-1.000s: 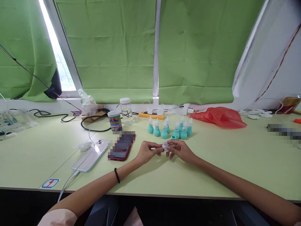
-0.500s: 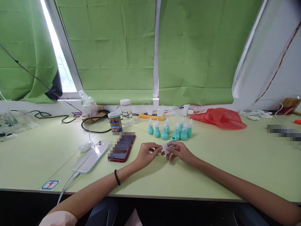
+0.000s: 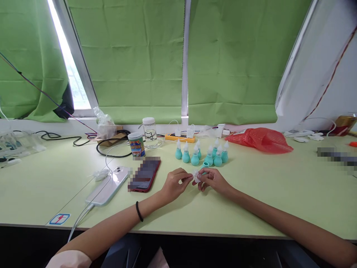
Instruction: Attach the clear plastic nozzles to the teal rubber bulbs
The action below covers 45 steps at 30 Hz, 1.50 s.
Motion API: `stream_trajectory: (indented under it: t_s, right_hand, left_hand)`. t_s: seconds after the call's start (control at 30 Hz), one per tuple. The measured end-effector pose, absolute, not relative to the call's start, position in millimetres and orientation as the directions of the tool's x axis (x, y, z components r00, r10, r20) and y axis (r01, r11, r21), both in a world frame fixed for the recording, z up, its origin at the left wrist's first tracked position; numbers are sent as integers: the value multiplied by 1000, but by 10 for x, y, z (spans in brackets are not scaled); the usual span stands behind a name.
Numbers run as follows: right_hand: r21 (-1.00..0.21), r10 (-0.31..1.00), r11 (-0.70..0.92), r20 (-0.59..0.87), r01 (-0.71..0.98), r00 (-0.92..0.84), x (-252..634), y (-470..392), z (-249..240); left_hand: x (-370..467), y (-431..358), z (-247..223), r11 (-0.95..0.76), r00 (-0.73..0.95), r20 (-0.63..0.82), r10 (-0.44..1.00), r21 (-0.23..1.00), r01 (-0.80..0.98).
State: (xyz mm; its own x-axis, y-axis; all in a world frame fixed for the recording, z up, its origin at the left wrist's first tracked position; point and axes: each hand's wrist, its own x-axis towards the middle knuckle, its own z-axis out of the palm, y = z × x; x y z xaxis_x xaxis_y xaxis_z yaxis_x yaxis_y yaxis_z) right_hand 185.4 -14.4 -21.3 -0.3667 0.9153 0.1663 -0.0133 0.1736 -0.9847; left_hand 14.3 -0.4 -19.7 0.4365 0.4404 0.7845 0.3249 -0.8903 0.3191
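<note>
**Two hands on one clear tip, finished bulbs lined up behind**

Your left hand (image 3: 175, 181) and right hand (image 3: 212, 178) meet over the table (image 3: 251, 193), fingertips pinched together on a small clear tip (image 3: 196, 175). A loose teal bulb (image 3: 206, 164) sits just beyond your right hand, with no tip on it. Behind it, the capped teal bulbs (image 3: 195, 159) stand finished in a cluster. Judging by that, most of the batch looks assembled and this piece remains.

Head camera looks forward and down across the table (image 3: 251, 193).
</note>
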Motion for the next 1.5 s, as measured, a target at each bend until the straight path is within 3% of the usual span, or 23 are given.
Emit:
stream_trajectory:
  t_s: [0.17, 0.27, 0.4, 0.5, 0.57, 0.67, 0.77, 0.87, 0.97, 1.07, 1.17, 1.27, 1.5]
  right_hand:
    - [-983, 912, 182, 173, -9, -373, 1861, -149, -207]
    - [-985, 907, 174, 161, -3, -388, 1868, -134, -208]
    - [-988, 892, 153, 147, -21, -428, 1887, -99, -209]
    - [-991, 870, 125, 134, -52, -474, 1903, -86, -202]
    - [-993, 855, 93, 118, -75, -505, 1908, -92, -192]
    - [-993, 833, 52, 100, -103, -544, 1907, -112, -175]
    - [-993, 807, 17, 80, -113, -585, 1916, -115, -160]
    - [-993, 810, -13, 60, -120, -583, 1936, -91, -159]
    - [-997, 861, 83, 68, 6, -504, 1936, -77, -190]
    - [-871, 903, 361, 238, 334, -357, 1910, -98, -254]
    - [-583, 827, 556, 461, 592, -322, 1901, -114, -317]
    - [-445, 775, 602, 526, 664, -351, 1921, -94, -358]
    - [-390, 767, 597, 535, 701, -354, 1916, -50, -398]
  left_hand:
    - [143, -16, -208, -881, 486, 747, 454, 293, 372]
    - [139, -31, -197, -848, 526, 669, 525, 355, 394]
    - [133, -44, -121, -718, 532, 507, 678, 612, 332]
    - [119, -16, -56, -464, 568, 290, 770, 866, 187]
    - [104, 23, -36, -253, 635, 159, 756, 966, 59]
    - [77, 90, -46, -19, 722, 73, 688, 996, -82]
    - [45, 137, -58, 91, 781, 31, 624, 990, -111]
    - [15, 164, -27, 87, 781, 33, 623, 990, -111]
    - [-12, 191, 28, -62, 695, 71, 715, 997, -39]
    - [-37, 224, 50, -392, 536, 218, 815, 890, 234]
    - [-55, 258, 24, -625, 458, 426, 780, 550, 554]
    - [-62, 289, -18, -627, 458, 454, 764, 359, 692]
    - [-71, 327, -95, -557, 503, 251, 827, 249, 792]
